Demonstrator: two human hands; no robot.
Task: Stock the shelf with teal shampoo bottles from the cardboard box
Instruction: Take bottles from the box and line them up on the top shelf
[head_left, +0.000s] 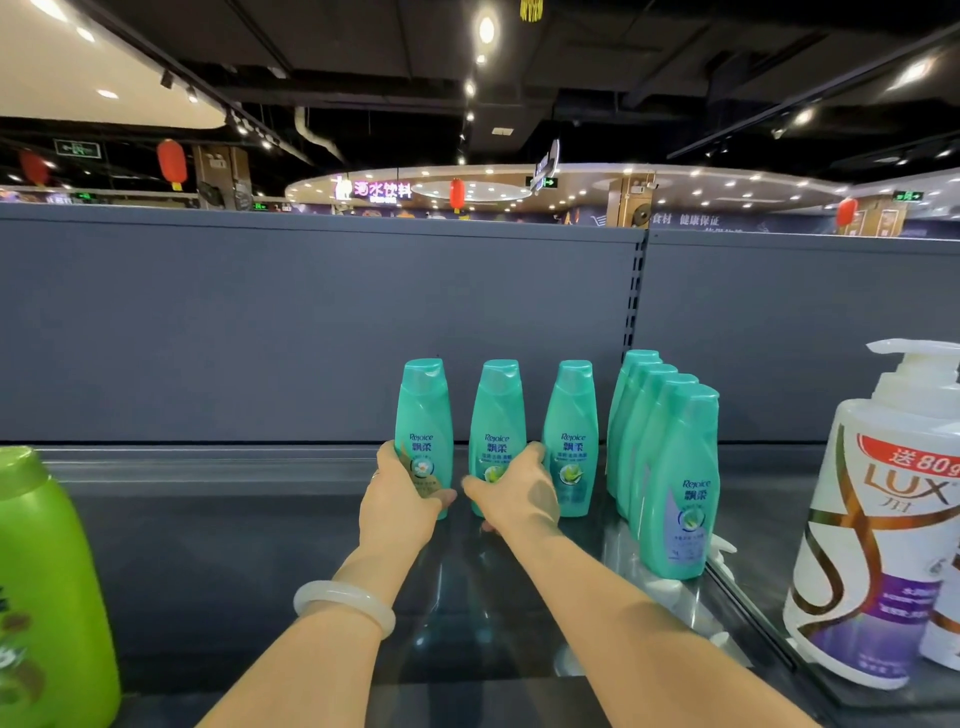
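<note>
Three teal shampoo bottles stand upright in a row near the back of the grey shelf (234, 525). My left hand (402, 496) grips the lower part of the leftmost bottle (423, 410). My right hand (517, 491) wraps the base of the middle bottle (497, 415). The third bottle (571, 431) stands free just right of my right hand. Further right, a front-to-back line of several teal bottles (675, 483) runs along the shelf's divider. The cardboard box is out of view.
A large green bottle (47, 587) stands at the near left edge. A big white pump bottle (878, 525) stands on the neighbouring shelf section at right. The grey back panel (311, 322) rises behind the bottles. Bare shelf lies left of my left arm.
</note>
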